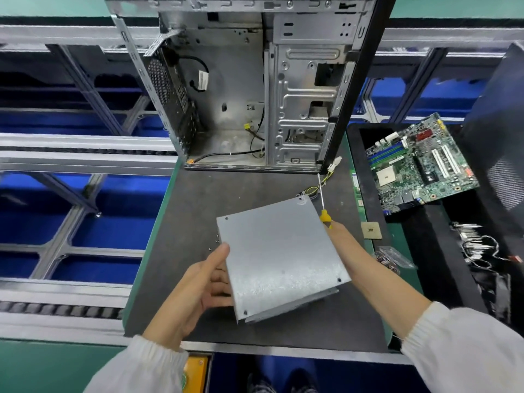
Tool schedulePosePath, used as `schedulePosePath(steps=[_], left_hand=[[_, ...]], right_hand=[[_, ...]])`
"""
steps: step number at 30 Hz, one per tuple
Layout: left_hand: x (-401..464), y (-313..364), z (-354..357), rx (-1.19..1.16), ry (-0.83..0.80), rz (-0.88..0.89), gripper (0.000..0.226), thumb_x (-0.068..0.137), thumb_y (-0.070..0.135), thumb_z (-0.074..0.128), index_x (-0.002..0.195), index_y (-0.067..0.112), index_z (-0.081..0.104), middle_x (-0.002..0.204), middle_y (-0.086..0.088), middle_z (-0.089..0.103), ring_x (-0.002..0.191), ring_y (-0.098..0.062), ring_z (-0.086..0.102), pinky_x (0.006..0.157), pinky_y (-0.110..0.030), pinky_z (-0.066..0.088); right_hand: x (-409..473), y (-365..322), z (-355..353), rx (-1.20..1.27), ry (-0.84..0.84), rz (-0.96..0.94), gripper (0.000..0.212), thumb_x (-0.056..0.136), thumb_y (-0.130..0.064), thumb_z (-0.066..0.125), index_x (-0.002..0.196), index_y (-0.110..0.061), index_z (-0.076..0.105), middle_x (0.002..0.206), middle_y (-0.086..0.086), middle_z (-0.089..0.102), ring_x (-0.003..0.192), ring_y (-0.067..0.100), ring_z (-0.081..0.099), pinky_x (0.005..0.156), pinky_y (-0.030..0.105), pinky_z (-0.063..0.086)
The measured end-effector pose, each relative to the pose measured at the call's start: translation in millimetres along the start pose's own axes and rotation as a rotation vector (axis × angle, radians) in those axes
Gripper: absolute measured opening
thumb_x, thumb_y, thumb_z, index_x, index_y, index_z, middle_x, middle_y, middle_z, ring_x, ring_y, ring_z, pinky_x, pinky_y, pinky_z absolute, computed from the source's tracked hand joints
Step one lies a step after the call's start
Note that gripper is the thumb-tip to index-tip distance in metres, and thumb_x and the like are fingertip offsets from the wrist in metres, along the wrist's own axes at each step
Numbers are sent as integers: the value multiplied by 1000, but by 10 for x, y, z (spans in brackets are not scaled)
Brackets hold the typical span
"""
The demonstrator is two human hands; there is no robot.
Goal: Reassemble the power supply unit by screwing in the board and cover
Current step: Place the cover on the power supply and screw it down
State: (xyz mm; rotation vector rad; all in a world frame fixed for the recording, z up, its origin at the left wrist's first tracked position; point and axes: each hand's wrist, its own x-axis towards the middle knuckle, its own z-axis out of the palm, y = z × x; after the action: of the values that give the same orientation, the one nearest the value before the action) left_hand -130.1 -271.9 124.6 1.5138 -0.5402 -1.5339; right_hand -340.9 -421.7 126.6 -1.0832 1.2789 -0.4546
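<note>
Two hands are holding the power supply unit above the dark mat, its flat grey cover facing up and tilted.

Largest item: open computer case standing at the mat's far edge, side panel off, black cables lying loose inside, drive cage on its right half.

Next: black tray to the right of the mat, carrying a green motherboard propped at a tilt at its far end, and a tangle of wires and metal parts nearer its near end.

Power supply unit: yellow and black wires are trailing from its far corner toward the case.

Left hand: fingers curling under the unit's left edge, thumb lying straight along the cover's top edge, gripping it.

Right hand: mostly hidden behind the unit's right edge; fingers not visible, so grip cannot be told. Its wrist is touching the right edge.

Yellow-handled screwdriver is lying just beside the right hand, shaft pointing toward the case.

Small square chip is resting right of the screwdriver.

Several loose screws are lying on the mat just left of the unit.
</note>
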Motion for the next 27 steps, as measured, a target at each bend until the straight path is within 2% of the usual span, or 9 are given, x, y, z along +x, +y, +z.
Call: schedulePosePath(steps=[2,9,12,15,17,19,22,24,27], left_hand=[[5,-57,26,21,27,25,69,59,81,68,94,24,78,105,-23,71,99,-40,68,71,-39,61],[129,-216,213,191,266,73,75,81,71,42,91,0,67,80,-25,69,62,-30,67,46,-28,53],[121,-257,167,392,309,134,72,86,71,34,67,5,55,53,-11,59,47,-21,57,44,-30,48],[95,-276,123,622,275,192,68,81,74,29,60,11,43,49,-2,50,44,-12,48,52,-32,44],[75,-293,138,652,278,227,65,81,73,30,64,12,43,56,0,53,49,-11,48,57,-31,43],[85,-278,199,607,359,315,52,86,65,35,89,18,54,82,6,62,67,-3,57,65,-19,45],[124,-194,328,344,427,397,32,100,34,45,130,25,42,121,13,52,104,14,51,81,-3,42],[134,-177,424,205,371,380,35,101,24,48,135,24,41,131,9,51,112,8,53,92,-12,46],[113,-220,570,75,348,328,43,103,24,44,144,30,34,142,5,46,126,-10,51,107,-39,44]], right_hand=[[13,49,25,61,-10,25,31,98,-31,50,77,-10,58,50,-8,62,44,4,59,40,13,42],[173,182,45,-81,128,6,39,97,-23,52,60,-12,45,39,-8,46,33,1,43,36,11,33],[195,207,7,-334,180,-119,46,95,-27,54,55,-11,40,44,-3,44,42,7,37,37,15,26],[198,190,-67,-705,222,-259,49,95,-36,52,57,-5,51,53,5,51,49,13,34,50,31,29],[170,192,-107,-768,235,-307,49,94,-43,49,58,-10,53,53,1,51,49,15,39,50,32,30],[94,219,-127,-786,311,-386,44,94,-48,47,59,-21,54,51,-3,50,53,21,42,49,32,33],[-8,202,-75,-446,243,-413,28,94,-46,47,86,-33,71,70,0,68,71,26,57,65,36,48],[-60,177,10,-279,145,-343,24,94,-44,48,106,-40,69,89,-11,72,87,13,64,81,36,51],[-86,210,75,-217,95,-321,31,96,-35,49,125,-29,61,108,-15,68,104,6,61,92,34,49]])
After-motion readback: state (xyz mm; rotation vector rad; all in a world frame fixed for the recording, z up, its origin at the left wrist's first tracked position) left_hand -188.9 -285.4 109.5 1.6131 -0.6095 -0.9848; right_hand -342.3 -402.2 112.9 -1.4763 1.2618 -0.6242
